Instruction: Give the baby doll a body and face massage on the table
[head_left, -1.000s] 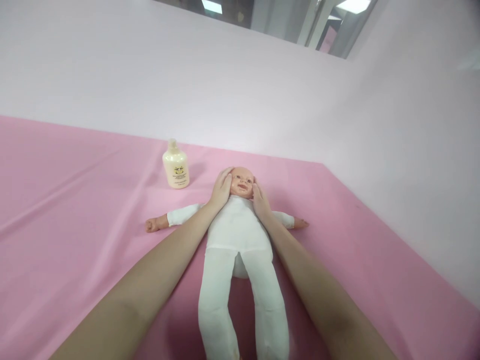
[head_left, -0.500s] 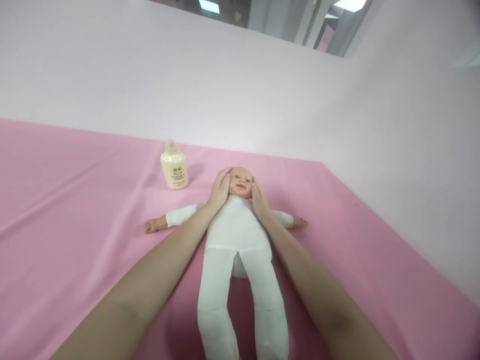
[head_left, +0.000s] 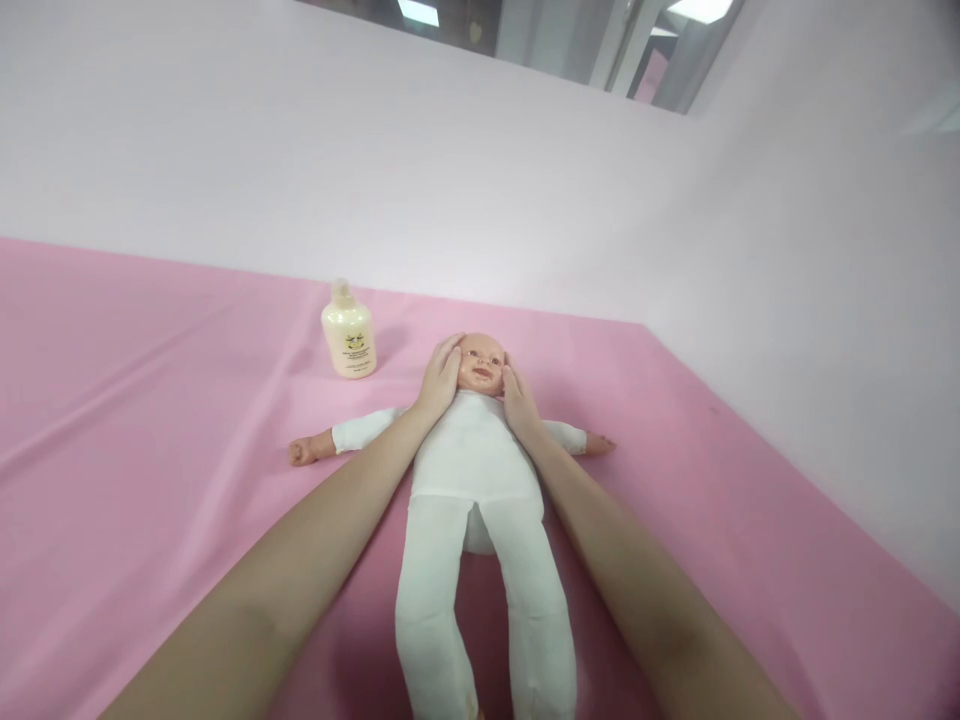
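So there's a cream-coloured bottle (head_left: 349, 331) standing upright on the pink sheet (head_left: 135, 400), with a small cap on top and a little yellow label on the front, print too small to read. The sheet covers the whole surface and has a few long soft creases running across its left part. Behind it is a plain pale pink wall (head_left: 450, 170), and over its top edge you can see ceiling lights (head_left: 420, 12).

Bright, even light; edges warped, soft.
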